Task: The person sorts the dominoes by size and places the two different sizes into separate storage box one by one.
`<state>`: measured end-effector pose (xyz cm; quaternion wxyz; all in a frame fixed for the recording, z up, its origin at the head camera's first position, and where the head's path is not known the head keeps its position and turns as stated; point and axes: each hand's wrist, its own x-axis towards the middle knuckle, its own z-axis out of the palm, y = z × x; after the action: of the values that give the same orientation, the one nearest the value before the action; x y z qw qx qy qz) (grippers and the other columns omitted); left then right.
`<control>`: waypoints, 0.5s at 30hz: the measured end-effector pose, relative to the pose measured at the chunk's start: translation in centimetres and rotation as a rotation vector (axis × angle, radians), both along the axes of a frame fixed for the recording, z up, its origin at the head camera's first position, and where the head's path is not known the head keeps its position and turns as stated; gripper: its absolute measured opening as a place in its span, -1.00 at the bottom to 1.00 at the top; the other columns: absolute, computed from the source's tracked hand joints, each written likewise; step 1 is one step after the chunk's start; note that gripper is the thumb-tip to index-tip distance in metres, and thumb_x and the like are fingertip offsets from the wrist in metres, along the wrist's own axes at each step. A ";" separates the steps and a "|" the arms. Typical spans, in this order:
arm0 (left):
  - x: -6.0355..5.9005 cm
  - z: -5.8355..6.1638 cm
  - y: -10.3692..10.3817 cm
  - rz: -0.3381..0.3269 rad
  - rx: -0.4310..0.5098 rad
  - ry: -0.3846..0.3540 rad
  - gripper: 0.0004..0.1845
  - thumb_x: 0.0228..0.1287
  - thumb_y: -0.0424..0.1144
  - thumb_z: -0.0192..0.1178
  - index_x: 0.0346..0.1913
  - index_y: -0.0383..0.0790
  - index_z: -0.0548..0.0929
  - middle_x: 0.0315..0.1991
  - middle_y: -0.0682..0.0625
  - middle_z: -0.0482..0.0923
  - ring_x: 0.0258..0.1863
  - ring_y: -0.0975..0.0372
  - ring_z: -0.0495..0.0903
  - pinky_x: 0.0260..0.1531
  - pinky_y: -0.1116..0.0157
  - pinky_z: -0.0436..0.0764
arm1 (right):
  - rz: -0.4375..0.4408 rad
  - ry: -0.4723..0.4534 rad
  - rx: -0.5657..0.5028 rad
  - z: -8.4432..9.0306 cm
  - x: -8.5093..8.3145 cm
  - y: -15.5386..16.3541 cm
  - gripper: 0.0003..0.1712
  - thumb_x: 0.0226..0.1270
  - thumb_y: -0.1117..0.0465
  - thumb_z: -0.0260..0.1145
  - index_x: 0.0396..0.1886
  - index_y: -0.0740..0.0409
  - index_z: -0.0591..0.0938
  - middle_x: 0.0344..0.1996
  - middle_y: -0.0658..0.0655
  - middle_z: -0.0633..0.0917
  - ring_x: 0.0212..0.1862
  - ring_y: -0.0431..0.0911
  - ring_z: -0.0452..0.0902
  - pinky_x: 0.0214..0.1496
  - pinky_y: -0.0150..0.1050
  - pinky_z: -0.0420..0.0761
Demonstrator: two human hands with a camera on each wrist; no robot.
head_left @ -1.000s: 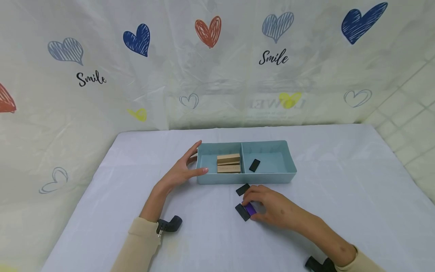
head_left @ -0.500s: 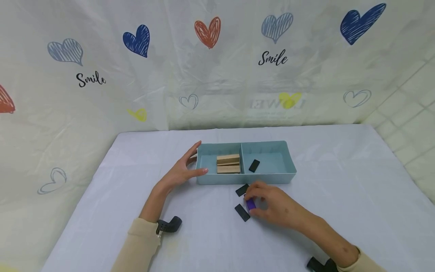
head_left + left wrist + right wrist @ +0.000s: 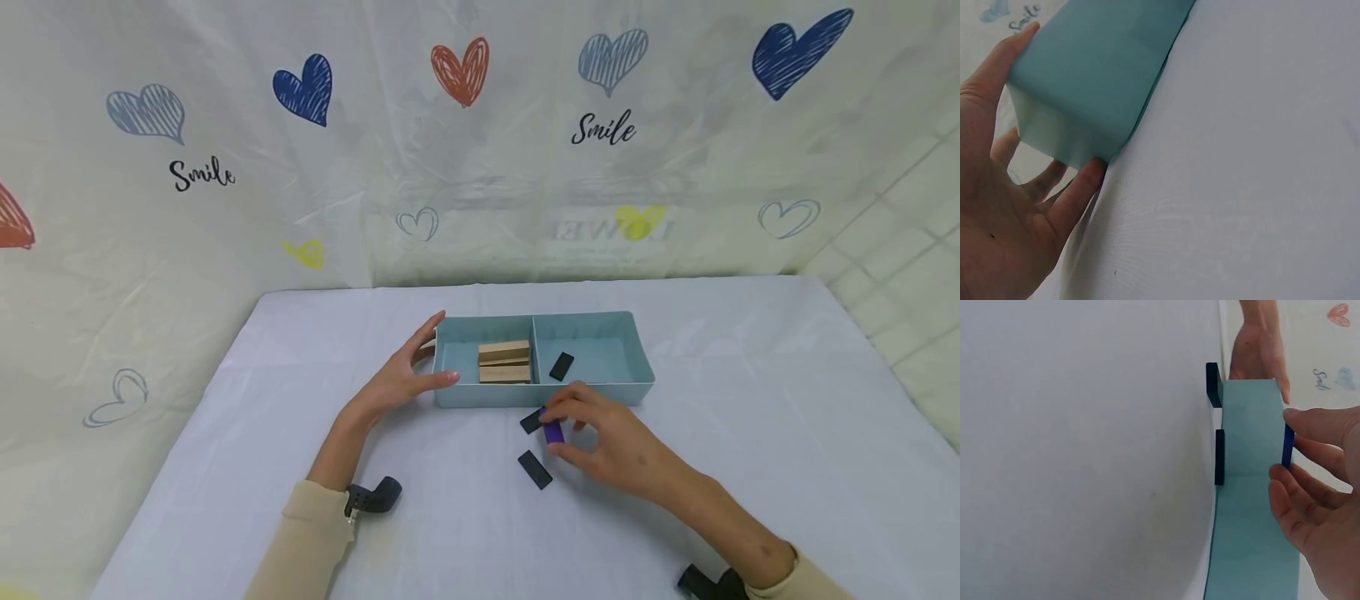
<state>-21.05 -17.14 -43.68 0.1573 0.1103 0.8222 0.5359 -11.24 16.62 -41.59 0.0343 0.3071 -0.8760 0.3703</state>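
Right grip [image 3: 600, 437] pinches a small purple tile [image 3: 554, 431] between thumb and fingertips, and it has lifted off the table [image 3: 750, 433]: a second ago the tile lay flat on the cloth against a black tile, with the fingers closing over it, and now it hangs clear of the surface, carried toward the near wall of the teal tray [image 3: 543, 393]. In the right wrist view the tile [image 3: 1287, 445] shows edge-on, held upright between the fingers [image 3: 1310, 425] over the tray's outer wall. That reads as a pickup completed and a carry toward the tray begun, with the tile not yet over either compartment.

Two black tiles are left on the table: one just below the grip [image 3: 535, 469], one partly hidden by the fingers next to the tray's front wall [image 3: 533, 420].

Left grip [image 3: 401, 379] has not moved; its fingers are spread straight against the tray's left end, thumb on the near corner [image 3: 1079, 194], bracing it rather than clasping it.

Inside the tray, a divider makes two compartments. On the left sits a stack of wooden blocks [image 3: 504, 361], pushed against the divider. On the right lies a single black tile [image 3: 562, 365], flat and slanted, near the divider.
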 end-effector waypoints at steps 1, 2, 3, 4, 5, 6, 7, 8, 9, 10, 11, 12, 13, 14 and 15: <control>0.0 0.0 0.0 -0.001 -0.003 0.004 0.04 0.21 0.10 0.49 0.57 0.70 0.02 0.70 0.03 -0.01 0.68 -0.02 0.08 0.52 -0.31 0.22 | -0.005 0.012 -0.007 0.1 0.0 0.0 -0.57 0.11 0.34 0.63 0.00 0.03 0.75 0.04 -0.11 0.65 0.02 -0.22 0.61 -0.08 -0.29 0.74; 0.0 0.1 0.0 0.001 -0.003 0.002 0.04 0.21 0.09 0.49 0.57 0.70 0.02 0.69 0.03 -0.01 0.68 -0.02 0.08 0.52 -0.31 0.22 | -0.009 0.025 -0.015 0.1 -0.1 0.1 -0.57 0.12 0.33 0.63 0.00 0.01 0.75 0.04 -0.12 0.65 0.02 -0.23 0.62 -0.08 -0.29 0.74; 0.0 0.1 0.0 0.003 -0.004 0.002 0.04 0.21 0.09 0.49 0.57 0.69 0.02 0.70 0.03 -0.01 0.68 -0.02 0.08 0.52 -0.31 0.22 | -0.013 0.041 -0.024 0.2 -0.1 0.1 -0.57 0.12 0.33 0.63 0.00 -0.01 0.75 0.04 -0.12 0.65 0.02 -0.24 0.62 -0.08 -0.28 0.73; 0.1 0.1 0.0 0.005 -0.004 0.001 0.04 0.20 0.08 0.50 0.57 0.70 0.02 0.70 0.03 -0.01 0.68 -0.02 0.08 0.53 -0.31 0.22 | -0.015 0.059 -0.036 0.3 -0.2 0.2 -0.56 0.12 0.33 0.63 0.00 -0.03 0.75 0.03 -0.11 0.65 0.02 -0.24 0.62 -0.09 -0.28 0.73; 0.1 0.1 0.0 0.005 -0.004 0.001 0.04 0.20 0.08 0.50 0.57 0.70 0.02 0.70 0.03 -0.01 0.68 -0.02 0.08 0.53 -0.31 0.21 | -0.016 0.077 -0.050 0.4 -0.2 0.2 -0.56 0.12 0.33 0.63 0.00 -0.04 0.74 0.03 -0.11 0.65 0.02 -0.24 0.63 -0.09 -0.27 0.73; 0.1 0.1 0.0 0.005 -0.004 0.001 0.04 0.20 0.07 0.50 0.56 0.71 0.02 0.70 0.03 -0.02 0.68 -0.02 0.08 0.53 -0.31 0.20 | -0.018 0.097 -0.062 0.5 -0.3 0.3 -0.56 0.12 0.33 0.63 0.00 -0.05 0.74 0.04 -0.10 0.66 0.03 -0.23 0.63 -0.10 -0.27 0.72; 0.1 0.1 0.0 0.006 -0.005 0.001 0.04 0.20 0.07 0.50 0.55 0.73 0.03 0.70 0.03 -0.02 0.68 -0.02 0.07 0.53 -0.31 0.20 | -0.021 0.119 -0.071 0.6 -0.4 0.3 -0.55 0.12 0.33 0.63 0.00 -0.07 0.74 0.04 -0.09 0.66 0.03 -0.23 0.63 -0.10 -0.29 0.72; 0.0 0.1 0.0 0.009 -0.003 -0.002 0.04 0.20 0.07 0.51 0.54 0.74 0.03 0.70 0.04 -0.02 0.69 -0.01 0.07 0.54 -0.30 0.19 | -0.023 0.139 -0.081 0.7 -0.5 0.4 -0.55 0.12 0.34 0.63 0.00 -0.07 0.74 0.04 -0.08 0.66 0.03 -0.22 0.64 -0.10 -0.30 0.71; 0.0 0.0 0.0 0.009 -0.004 -0.001 0.03 0.20 0.07 0.51 0.54 0.75 0.03 0.70 0.04 -0.02 0.69 -0.01 0.07 0.54 -0.30 0.19 | -0.027 0.157 -0.090 0.8 -0.6 0.5 -0.55 0.12 0.34 0.63 0.00 -0.06 0.74 0.05 -0.07 0.67 0.03 -0.21 0.64 -0.10 -0.31 0.70; 0.0 0.0 0.0 0.009 -0.005 -0.001 0.03 0.20 0.07 0.51 0.53 0.76 0.04 0.70 0.04 -0.02 0.69 -0.01 0.07 0.54 -0.31 0.19 | -0.032 0.173 -0.096 0.9 -0.7 0.6 -0.55 0.11 0.34 0.63 -0.01 -0.05 0.75 0.05 -0.05 0.67 0.03 -0.21 0.64 -0.10 -0.32 0.70; 0.0 0.0 0.0 0.008 -0.006 0.000 0.03 0.20 0.07 0.50 0.53 0.76 0.03 0.70 0.04 -0.02 0.69 -0.01 0.06 0.54 -0.31 0.19 | -0.038 0.187 -0.098 0.9 -0.8 0.7 -0.55 0.11 0.35 0.63 -0.01 -0.05 0.75 0.05 -0.05 0.67 0.03 -0.21 0.64 -0.10 -0.33 0.69; 0.0 -0.1 0.0 0.008 -0.008 0.000 0.03 0.20 0.08 0.50 0.53 0.76 0.03 0.70 0.04 -0.03 0.69 -0.01 0.06 0.54 -0.31 0.19 | -0.046 0.199 -0.098 1.0 -0.9 0.8 -0.55 0.10 0.35 0.63 -0.01 -0.04 0.75 0.05 -0.05 0.67 0.02 -0.21 0.64 -0.10 -0.33 0.69; -0.1 -0.1 0.0 0.009 -0.008 0.000 0.03 0.20 0.08 0.50 0.53 0.76 0.03 0.70 0.04 -0.03 0.69 -0.01 0.06 0.53 -0.32 0.19 | -0.052 0.211 -0.095 1.1 -1.0 0.9 -0.55 0.10 0.35 0.64 -0.01 -0.03 0.75 0.05 -0.04 0.67 0.02 -0.21 0.64 -0.10 -0.34 0.68; -0.1 -0.1 0.0 0.009 -0.011 0.000 0.03 0.20 0.08 0.50 0.54 0.76 0.03 0.70 0.04 -0.03 0.69 -0.01 0.07 0.53 -0.32 0.19 | -0.056 0.222 -0.095 1.2 -1.2 1.0 -0.56 0.09 0.36 0.64 -0.02 -0.01 0.75 0.05 -0.03 0.68 0.02 -0.20 0.64 -0.10 -0.33 0.69; -0.1 -0.2 0.0 0.009 -0.012 0.000 0.03 0.20 0.09 0.50 0.54 0.75 0.03 0.70 0.04 -0.03 0.69 -0.01 0.07 0.53 -0.32 0.19 | -0.060 0.234 -0.093 1.2 -1.3 1.1 -0.56 0.08 0.36 0.64 -0.02 0.01 0.76 0.05 -0.02 0.68 0.01 -0.19 0.64 -0.11 -0.33 0.69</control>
<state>-21.15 -17.14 -43.84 0.1554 0.1057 0.8260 0.5314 -12.52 17.69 -40.34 0.1617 0.3201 -0.8567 0.3708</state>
